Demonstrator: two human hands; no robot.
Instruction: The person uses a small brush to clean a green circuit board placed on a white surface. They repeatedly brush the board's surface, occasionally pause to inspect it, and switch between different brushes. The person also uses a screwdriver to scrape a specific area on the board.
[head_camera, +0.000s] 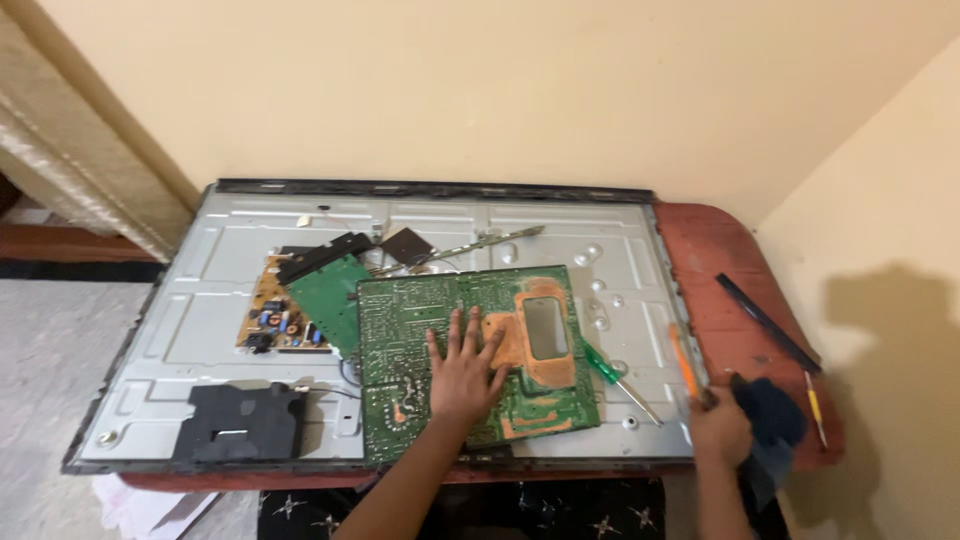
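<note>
My left hand (463, 370) lies flat, fingers spread, on a large green circuit board (420, 300) with orange-brown patches. That board rests on the grey metal back of a flat screen panel (200, 320). My right hand (718, 428) is at the panel's right front corner, closed around the handle end of an orange-handled tool (683, 362), with a dark blue cloth (770, 420) beside it. A green-handled screwdriver (604, 364) lies just right of the board.
A smaller green board (328, 290) and a tan power board (268, 312) lie at left. A black plastic cover (243, 421) sits front left. The red-brown table (720, 260) carries a dark flat strip (765, 322) and a thin yellow tool (815, 406). Cream walls close the corner.
</note>
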